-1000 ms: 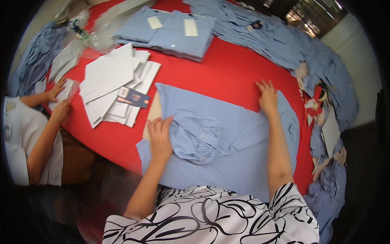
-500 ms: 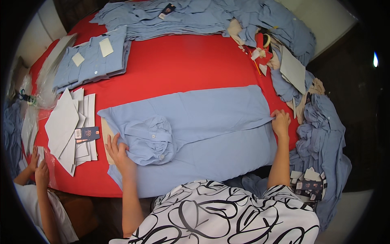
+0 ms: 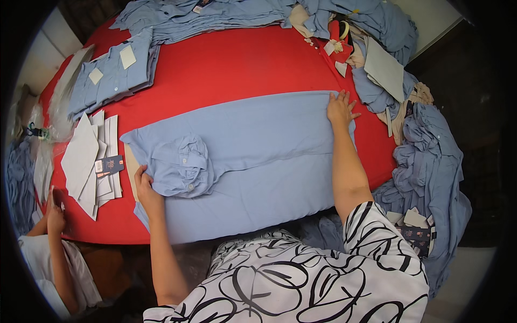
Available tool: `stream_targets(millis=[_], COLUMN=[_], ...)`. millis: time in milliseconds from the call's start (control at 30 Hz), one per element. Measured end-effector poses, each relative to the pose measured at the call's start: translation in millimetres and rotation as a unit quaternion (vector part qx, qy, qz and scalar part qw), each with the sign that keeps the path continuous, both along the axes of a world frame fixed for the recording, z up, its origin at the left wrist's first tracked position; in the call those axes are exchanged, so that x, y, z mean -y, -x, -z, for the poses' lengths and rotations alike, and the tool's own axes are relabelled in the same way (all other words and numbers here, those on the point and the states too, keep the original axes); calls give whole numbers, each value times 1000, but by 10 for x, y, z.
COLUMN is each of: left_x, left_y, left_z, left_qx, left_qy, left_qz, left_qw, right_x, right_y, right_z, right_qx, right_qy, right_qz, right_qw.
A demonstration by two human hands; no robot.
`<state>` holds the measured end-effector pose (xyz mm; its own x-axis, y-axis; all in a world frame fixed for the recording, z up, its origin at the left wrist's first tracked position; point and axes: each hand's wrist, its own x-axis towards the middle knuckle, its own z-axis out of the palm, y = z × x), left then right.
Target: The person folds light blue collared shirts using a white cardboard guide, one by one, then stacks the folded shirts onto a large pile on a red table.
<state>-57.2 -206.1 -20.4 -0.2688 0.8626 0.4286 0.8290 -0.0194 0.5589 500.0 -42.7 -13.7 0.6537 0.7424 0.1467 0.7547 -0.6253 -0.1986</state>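
Note:
A light blue shirt [image 3: 258, 156] lies spread lengthwise in front of me, its front edge near my body. Its bunched part with small buttons [image 3: 186, 164], perhaps a sleeve cuff or collar, rests on the left end. A strip of beige board [image 3: 130, 164] shows from under that end. My left hand [image 3: 148, 191] is at this left edge, its fingers closed on the shirt fabric beside the board. At the far right corner my right hand [image 3: 341, 110] lies on the cloth, fingers spread.
Left of the shirt are white cards [image 3: 83, 159] and a dark tag [image 3: 109, 166]. Folded shirts [image 3: 116, 72] lie beyond, with more blue shirts [image 3: 215, 21] along the far edge. Grey boards [image 3: 383, 69] sit right. A co-worker's hand [image 3: 55, 219] is at left.
My right hand has let go of the fold at the right end and moved to the far right corner. That fold now lies flatter. My left hand's fingers have drawn together at the left edge.

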Motion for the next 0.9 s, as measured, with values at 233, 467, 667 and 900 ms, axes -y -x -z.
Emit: stream_targets(millis=[233,467,667,900], left_x=[-3,-32,23,-42], left_y=[39,72,55,-12], left_z=[86,180,75,70], left_qx=[35,-19,-18,-2], left_qy=[5,-68,-36,-25], left_qz=[-9,9,-4,8], left_qw=[999,997,999,1000], right_x=[121,30,299,-152], right_y=[-463,-844,-759,-602], right_z=[40,-341,-703,-111], right_qx=[39,-232,-274,54], right_qy=[-63,-79,-249,-147], right_qz=[-188,-391,-320,-218], right_qw=[979,887,872,963])
